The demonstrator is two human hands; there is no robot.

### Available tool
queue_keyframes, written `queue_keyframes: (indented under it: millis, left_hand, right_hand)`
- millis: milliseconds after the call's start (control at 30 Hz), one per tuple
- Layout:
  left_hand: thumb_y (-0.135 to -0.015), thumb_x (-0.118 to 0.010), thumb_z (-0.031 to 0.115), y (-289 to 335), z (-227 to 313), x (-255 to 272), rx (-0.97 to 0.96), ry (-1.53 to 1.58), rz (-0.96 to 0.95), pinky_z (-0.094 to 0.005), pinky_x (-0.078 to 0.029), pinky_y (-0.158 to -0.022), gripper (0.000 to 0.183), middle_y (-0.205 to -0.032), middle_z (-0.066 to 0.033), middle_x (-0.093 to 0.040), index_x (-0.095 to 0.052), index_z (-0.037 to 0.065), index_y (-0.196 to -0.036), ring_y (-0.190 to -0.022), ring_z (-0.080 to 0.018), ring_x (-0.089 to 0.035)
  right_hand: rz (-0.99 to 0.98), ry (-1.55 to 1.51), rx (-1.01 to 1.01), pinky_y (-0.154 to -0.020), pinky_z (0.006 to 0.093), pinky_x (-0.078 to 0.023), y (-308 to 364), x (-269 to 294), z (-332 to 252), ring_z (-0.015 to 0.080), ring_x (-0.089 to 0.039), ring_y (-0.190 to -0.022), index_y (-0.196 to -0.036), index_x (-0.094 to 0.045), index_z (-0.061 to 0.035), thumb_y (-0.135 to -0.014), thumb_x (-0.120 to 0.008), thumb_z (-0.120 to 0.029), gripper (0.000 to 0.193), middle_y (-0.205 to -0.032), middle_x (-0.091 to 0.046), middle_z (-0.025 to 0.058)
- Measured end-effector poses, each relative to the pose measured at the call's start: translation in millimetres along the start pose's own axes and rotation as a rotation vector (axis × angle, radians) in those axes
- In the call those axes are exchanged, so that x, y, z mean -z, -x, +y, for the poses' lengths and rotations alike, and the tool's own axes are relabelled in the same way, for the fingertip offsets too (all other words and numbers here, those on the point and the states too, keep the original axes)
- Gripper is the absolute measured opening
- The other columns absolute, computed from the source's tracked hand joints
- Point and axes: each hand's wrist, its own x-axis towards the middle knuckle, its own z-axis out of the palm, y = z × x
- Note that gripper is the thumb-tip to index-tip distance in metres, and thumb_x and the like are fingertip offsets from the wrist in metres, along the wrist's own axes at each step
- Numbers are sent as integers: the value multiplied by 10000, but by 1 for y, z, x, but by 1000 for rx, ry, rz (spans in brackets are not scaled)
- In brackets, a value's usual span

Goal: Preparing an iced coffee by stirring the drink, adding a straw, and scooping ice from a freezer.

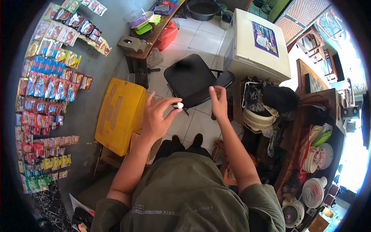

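Left hand [156,116] was raised at chest height, fingers curled, thumb and fingertips pinched on a small white oval object [178,105]; object sat at the fingertips, in the air above the black folding chair [191,79]. Right hand [218,101] was up just beside it, apart from the object, fingers bunched loosely with nothing visible in them; couldn't tell if it held anything small. Below the left hand: yellow box [120,114] on the tiled floor [201,38]. Rows of colourful sachets [46,85] hung on the wall to the left. White cabinet [257,46] and cream basket [258,120] sat to the right.
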Motion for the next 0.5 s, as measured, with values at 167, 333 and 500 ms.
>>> queue_keyframes:
  millis: [167,333,500]
  left_hand:
    - [-819,-716,156,-45,-40,16,31,27,9,-480,-297,-1076,212,-938,-30,-693,-668,132,-1024,-908,-214,-650]
    - [-845,-689,146,-98,-100,24,-26,118,-88,-470,-288,-1081,189,-989,-19,-697,-652,118,-1028,-936,-211,-650]
    - [-860,-678,166,-169,-170,26,-181,252,-225,-478,-310,-1085,156,-961,-23,-709,-652,92,-995,-918,-215,-662]
  right_hand:
    - [167,105,-505,-911,366,-440,-51,-14,117,297,-529,-1118,-1336,-382,9,-825,-689,-516,795,-1237,-518,226]
    - [176,-128,-877,-960,425,-451,-58,-45,108,355,-479,-1251,-1428,-147,1,-818,-728,-403,935,-1329,-470,265]
    - [406,152,-761,-967,405,-441,-55,-68,143,390,-560,-1151,-1352,-307,31,-842,-698,-300,723,-1231,-561,273]
